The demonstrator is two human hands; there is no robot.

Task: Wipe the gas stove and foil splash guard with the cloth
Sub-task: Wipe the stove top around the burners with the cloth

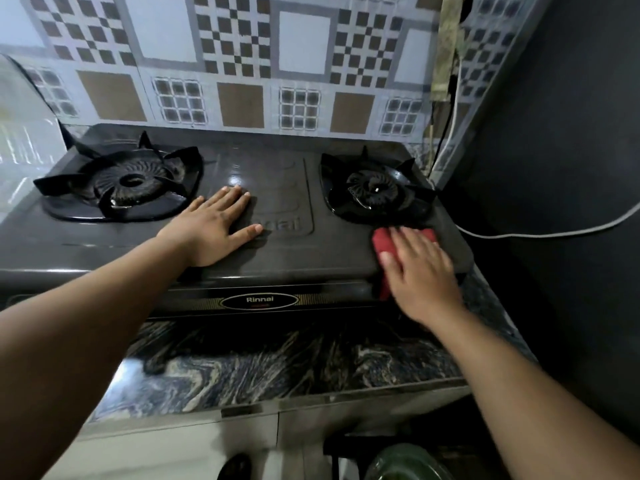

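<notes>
A dark two-burner gas stove (277, 251) sits on a marbled counter. Behind it stands the patterned foil splash guard (242, 64), with checker and square prints. My left hand (211, 225) lies flat on the stove top between the burners, fingers straight and spread. My right hand (420, 271) presses a red cloth (382, 242) onto the stove's front right corner, just below the right burner (375, 190). The cloth is mostly hidden under my fingers, and a bit of it hangs over the front edge. The left burner (128, 183) is uncovered.
A white cable (540, 233) runs along the dark wall on the right. The marbled counter edge (277, 365) lies in front of the stove. A green object (405, 462) sits low at the bottom. White tiles (24, 140) rise at the left.
</notes>
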